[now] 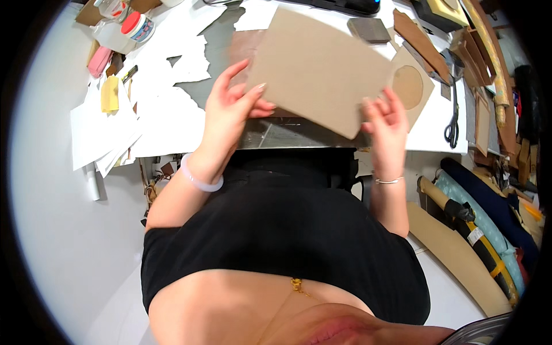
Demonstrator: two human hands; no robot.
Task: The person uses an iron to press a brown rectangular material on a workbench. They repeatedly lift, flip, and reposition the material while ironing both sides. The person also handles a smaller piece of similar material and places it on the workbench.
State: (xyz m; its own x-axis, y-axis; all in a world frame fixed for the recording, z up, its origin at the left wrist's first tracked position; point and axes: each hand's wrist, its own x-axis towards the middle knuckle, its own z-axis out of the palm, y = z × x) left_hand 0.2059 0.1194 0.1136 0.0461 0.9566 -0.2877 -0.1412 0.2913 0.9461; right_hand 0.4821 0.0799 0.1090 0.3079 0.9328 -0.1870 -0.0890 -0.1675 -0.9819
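Observation:
I hold a flat greyish-tan board (321,73), likely cardboard, tilted over the table and slightly blurred. At its left edge is my left hand (239,97), with the thumb near the lower left corner. My right hand (386,114) grips the right edge close to the near corner. Under the board, a brown sheet (246,48) shows along the left side; its material is unclear. Below that lies a dark grey cutting mat (284,134), partly covered by torn white paper (189,60).
To the right are a board with a round shape (407,88), black-handled scissors (452,129), a dark block (368,30) and brown pieces (420,45). A red-lidded jar (138,26), a utility knife (129,74) and loose papers (101,133) are at left. Fabric rolls (478,202) lean at lower right.

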